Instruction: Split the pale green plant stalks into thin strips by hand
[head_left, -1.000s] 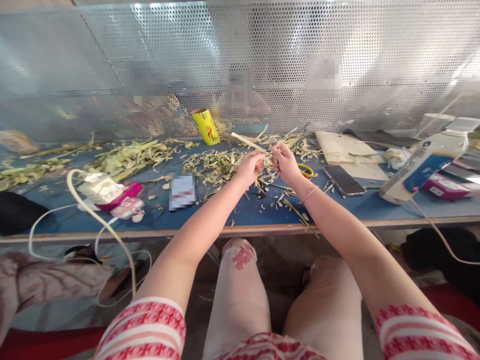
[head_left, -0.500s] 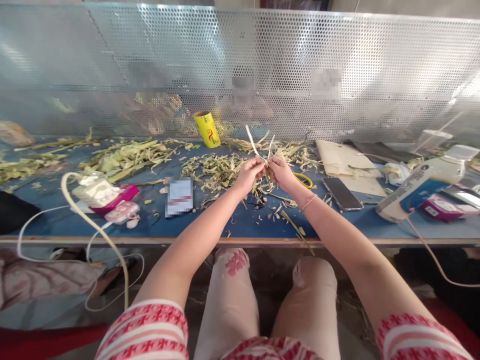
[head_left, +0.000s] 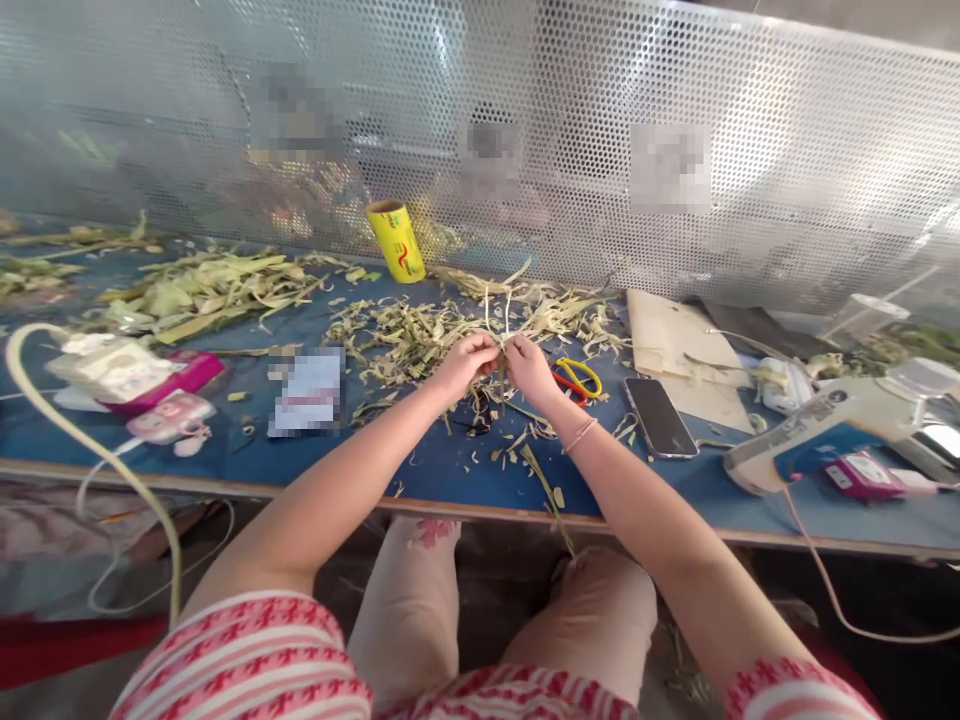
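Observation:
My left hand [head_left: 469, 364] and my right hand [head_left: 528, 370] meet above the middle of the table, fingers pinched. Between them they hold pale plant strips [head_left: 508, 315], whose thin ends stick up past the fingertips. The part between the fingertips is too small to make out. Loose leaf scraps [head_left: 405, 335] lie in a heap under and behind both hands. Yellow and red loop handles [head_left: 581, 378], like those of scissors or pliers, rest just right of my right hand; the rest of that tool is hidden.
A yellow cardboard tube [head_left: 397, 245] stands against the perforated metal screen [head_left: 570, 120]. Larger leaf pieces [head_left: 217, 295] are piled left. A phone [head_left: 660, 415], brown paper [head_left: 682, 340] and a tilted bottle [head_left: 817, 430] lie right. A cable [head_left: 150, 490] hangs over the left front edge.
The camera has turned, so the table looks tilted and shifted left. Both hands still pinch the strips, whose ends now point more upright; more of the yellow and red handles shows.

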